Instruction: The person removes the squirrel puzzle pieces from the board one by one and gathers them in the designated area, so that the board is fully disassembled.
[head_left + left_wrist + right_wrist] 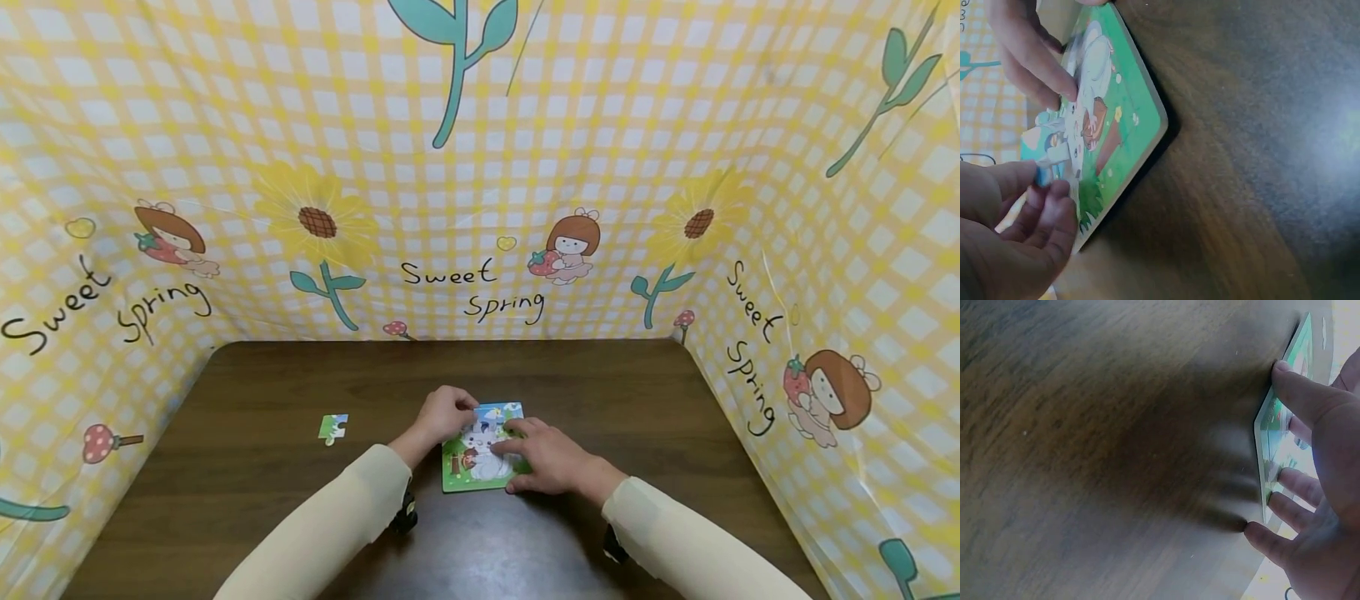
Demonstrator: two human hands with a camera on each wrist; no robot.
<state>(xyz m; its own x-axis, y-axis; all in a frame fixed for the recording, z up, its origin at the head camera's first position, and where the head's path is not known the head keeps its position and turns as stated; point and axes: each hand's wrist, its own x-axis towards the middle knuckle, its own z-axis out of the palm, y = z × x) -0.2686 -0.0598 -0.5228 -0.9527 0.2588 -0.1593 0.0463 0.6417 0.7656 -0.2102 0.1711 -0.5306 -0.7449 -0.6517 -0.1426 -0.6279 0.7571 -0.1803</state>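
A jigsaw puzzle (480, 462) in a flat board, showing a white animal on green grass under blue sky, lies on the brown table. My left hand (446, 414) is at its upper left corner. In the left wrist view, the thumb and fingers pinch a small bluish puzzle piece (1042, 176), mostly hidden by the fingertips. Across the puzzle's right side lies my right hand (553, 458), its fingers spread. The right wrist view shows the right thumb (1294, 387) on the board's near edge and other fingertips on or beside the right edge.
A loose green, white and blue puzzle piece (332, 427) lies on the table (262, 483), left of the board. Yellow checked cloth (480, 192) hangs behind the table and along both sides.
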